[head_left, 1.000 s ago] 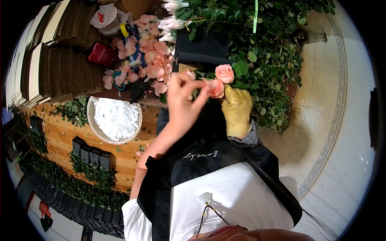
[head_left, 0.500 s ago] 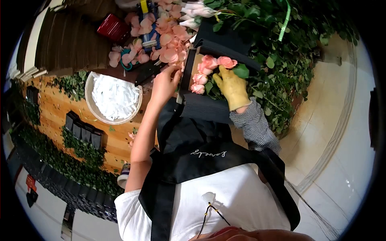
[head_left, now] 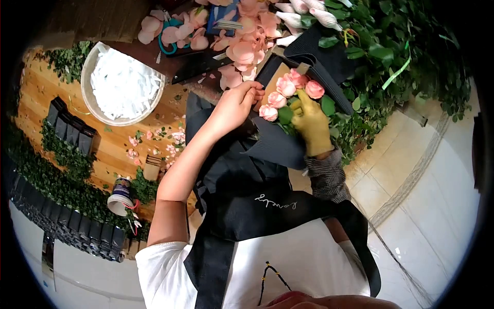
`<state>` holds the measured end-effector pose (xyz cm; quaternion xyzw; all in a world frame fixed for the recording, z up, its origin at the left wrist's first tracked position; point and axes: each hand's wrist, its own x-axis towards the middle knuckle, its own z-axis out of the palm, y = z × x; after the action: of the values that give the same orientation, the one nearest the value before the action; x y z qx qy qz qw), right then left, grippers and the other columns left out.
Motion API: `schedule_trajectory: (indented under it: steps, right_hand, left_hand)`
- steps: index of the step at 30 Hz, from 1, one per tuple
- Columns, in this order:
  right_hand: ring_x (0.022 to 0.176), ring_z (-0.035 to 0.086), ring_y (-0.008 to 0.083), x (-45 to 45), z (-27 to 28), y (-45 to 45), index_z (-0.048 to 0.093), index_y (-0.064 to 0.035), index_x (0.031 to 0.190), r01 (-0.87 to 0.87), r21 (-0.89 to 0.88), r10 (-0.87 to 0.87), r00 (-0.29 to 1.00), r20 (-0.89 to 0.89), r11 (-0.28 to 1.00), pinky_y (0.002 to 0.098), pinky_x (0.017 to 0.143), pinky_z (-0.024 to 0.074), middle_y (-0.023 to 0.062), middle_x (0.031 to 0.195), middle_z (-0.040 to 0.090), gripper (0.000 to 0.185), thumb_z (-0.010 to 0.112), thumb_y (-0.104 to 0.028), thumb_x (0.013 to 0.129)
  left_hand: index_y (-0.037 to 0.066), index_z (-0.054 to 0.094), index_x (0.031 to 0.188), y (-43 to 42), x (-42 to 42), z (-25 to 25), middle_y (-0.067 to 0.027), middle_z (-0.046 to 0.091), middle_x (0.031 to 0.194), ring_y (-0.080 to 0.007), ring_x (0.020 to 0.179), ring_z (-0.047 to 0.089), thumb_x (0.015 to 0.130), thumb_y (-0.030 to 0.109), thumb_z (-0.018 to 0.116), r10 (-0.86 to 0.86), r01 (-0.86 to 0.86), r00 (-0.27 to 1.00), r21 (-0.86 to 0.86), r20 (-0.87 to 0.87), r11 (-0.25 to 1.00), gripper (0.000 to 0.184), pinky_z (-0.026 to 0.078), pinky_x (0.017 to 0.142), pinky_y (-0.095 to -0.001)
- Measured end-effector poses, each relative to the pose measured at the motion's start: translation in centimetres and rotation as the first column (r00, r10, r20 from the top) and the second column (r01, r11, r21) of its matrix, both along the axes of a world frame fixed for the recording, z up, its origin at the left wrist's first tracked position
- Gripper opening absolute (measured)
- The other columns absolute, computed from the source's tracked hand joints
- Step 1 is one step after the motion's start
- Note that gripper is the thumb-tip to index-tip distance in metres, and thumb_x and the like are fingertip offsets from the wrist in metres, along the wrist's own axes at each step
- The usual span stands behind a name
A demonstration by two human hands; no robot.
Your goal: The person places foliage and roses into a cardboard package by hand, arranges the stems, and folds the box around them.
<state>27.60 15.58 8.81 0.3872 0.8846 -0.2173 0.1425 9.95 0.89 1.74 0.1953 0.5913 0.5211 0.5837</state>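
My left hand [head_left: 241, 103], bare, is at the left edge of a dark ribbed box [head_left: 329, 67], its fingertips pinched together. What lies between them is too small to tell. My right hand [head_left: 311, 123], in a yellow glove, has its fingers curled round the stem side of several pink roses [head_left: 286, 86] with green leaves. The blooms lie over a tan panel [head_left: 278, 77] inside the box, between my two hands. A dark ribbed flap [head_left: 275, 144] sticks out below the roses, towards my apron.
Loose pink petals [head_left: 244, 54], teal-handled scissors [head_left: 167, 38] and a black blade-like tool [head_left: 198, 68] lie on the table at upper left. A tub of white strips [head_left: 123, 85] is at left. Net-wrapped buds [head_left: 324, 18] and piled leafy stems [head_left: 381, 51] are at top right.
The view has shifted and turned. My left hand has moved from over the roses to the box's left edge, its fingers now pinched. My right hand stays by the roses; the box shows more fully.
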Motion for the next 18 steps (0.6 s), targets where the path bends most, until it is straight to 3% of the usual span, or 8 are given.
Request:
schedule_trajectory:
  steps: [1, 2, 4, 7, 10, 12, 15, 18]
  right_hand:
    - [0.086, 0.068, 0.0247, 0.3, 0.2, 0.9, 0.048, -0.0187, 0.145, 0.029, -0.176, -0.027, 1.0, 0.01, 0.984, 0.0377, 0.075, 0.0564, 0.0069, 0.099, 0.068, 0.073, 0.075, -0.006, 0.078]
    - [0.088, 0.068, 0.0237, 0.7, 0.7, 1.3, 0.047, -0.017, 0.146, -0.032, -0.256, 0.018, 0.998, -0.058, 0.966, 0.0361, 0.078, 0.0567, 0.0073, 0.1, 0.068, 0.081, 0.076, 0.003, 0.072]
    - [0.09, 0.068, 0.0231, 0.8, 0.5, 1.5, 0.047, -0.016, 0.146, -0.028, -0.313, 0.004, 0.997, -0.077, 0.949, 0.0348, 0.08, 0.0569, 0.0076, 0.101, 0.068, 0.085, 0.076, 0.007, 0.069]
    - [0.089, 0.065, 0.0174, 0.8, -0.9, 1.4, 0.05, -0.0114, 0.144, 0.029, -0.266, -0.03, 1.0, 0.002, 0.964, 0.0291, 0.078, 0.0534, 0.0063, 0.099, 0.067, 0.075, 0.073, 0.005, 0.075]
    - [0.086, 0.066, 0.0176, 0.2, -0.5, 1.3, 0.048, -0.0103, 0.146, 0.047, -0.216, -0.029, 0.996, 0.084, 0.975, 0.0292, 0.078, 0.0533, 0.0065, 0.096, 0.069, 0.076, 0.077, -0.002, 0.076]
    - [0.082, 0.067, 0.0207, 0.4, -0.7, 1.6, 0.048, -0.0098, 0.146, 0.019, -0.274, -0.003, 0.998, 0.059, 0.961, 0.0308, 0.079, 0.0536, 0.0079, 0.093, 0.071, 0.075, 0.078, -0.007, 0.077]
    - [0.083, 0.068, 0.028, -0.7, -0.3, 0.8, 0.048, -0.0103, 0.145, -0.044, -0.278, 0.019, 0.995, -0.094, 0.959, 0.0341, 0.08, 0.0541, 0.0102, 0.095, 0.072, 0.075, 0.076, -0.004, 0.076]
    - [0.086, 0.067, 0.0275, -0.4, -0.5, 0.5, 0.05, -0.0108, 0.143, -0.092, -0.12, 0.095, 0.995, 0.019, 0.989, 0.0362, 0.078, 0.0538, 0.0087, 0.095, 0.07, 0.076, 0.076, -0.002, 0.072]
  left_hand:
    - [-0.008, 0.055, 0.123, -0.3, 0.1, -0.6, -0.0155, 0.068, 0.117, -0.0208, 0.109, 0.067, 0.107, 0.008, 0.039, 0.03, -0.036, 0.992, 0.051, 0.125, 0.998, 0.028, 0.053, 0.097, -0.0331]
    - [-0.007, 0.055, 0.123, -0.6, 0.2, -1.1, -0.0154, 0.067, 0.118, -0.0204, 0.112, 0.066, 0.107, 0.007, 0.038, 0.049, -0.076, 0.967, 0.099, 0.25, 0.992, 0.027, 0.052, 0.099, -0.033]
    - [-0.007, 0.055, 0.121, -0.9, 0.4, -1.5, -0.0152, 0.067, 0.119, -0.02, 0.113, 0.065, 0.107, 0.007, 0.037, 0.046, -0.073, 0.963, 0.093, 0.267, 0.993, 0.026, 0.051, 0.1, -0.0329]
    - [-0.006, 0.055, 0.119, -0.9, 0.3, -1.3, -0.0147, 0.067, 0.12, -0.0198, 0.114, 0.065, 0.107, 0.006, 0.037, 0.029, -0.051, 0.972, 0.092, 0.232, 0.994, 0.025, 0.05, 0.101, -0.0328]
    - [-0.006, 0.055, 0.119, -1.1, 0.5, -1.3, -0.0147, 0.067, 0.12, -0.0198, 0.114, 0.065, 0.107, 0.006, 0.038, 0.04, -0.06, 0.979, 0.094, 0.199, 0.994, 0.025, 0.05, 0.101, -0.0323]
    - [-0.006, 0.055, 0.12, -1.0, 0.2, -1.0, -0.015, 0.067, 0.12, -0.0194, 0.113, 0.066, 0.106, 0.005, 0.038, 0.02, -0.034, 0.975, 0.064, 0.22, 0.997, 0.024, 0.05, 0.101, -0.032]
    - [-0.003, 0.059, 0.119, -0.8, -0.2, -0.8, -0.0133, 0.069, 0.118, -0.0187, 0.107, 0.067, 0.104, 0.01, 0.047, 0.005, -0.01, 0.987, 0.036, 0.161, 0.999, 0.023, 0.052, 0.095, -0.0304]
    - [0.0, 0.062, 0.119, 0.4, -0.4, 0.8, -0.0128, 0.069, 0.114, -0.0209, 0.101, 0.068, 0.098, 0.018, 0.06, -0.025, 0.025, 1.0, -0.027, -0.001, 0.999, 0.027, 0.052, 0.091, -0.0316]
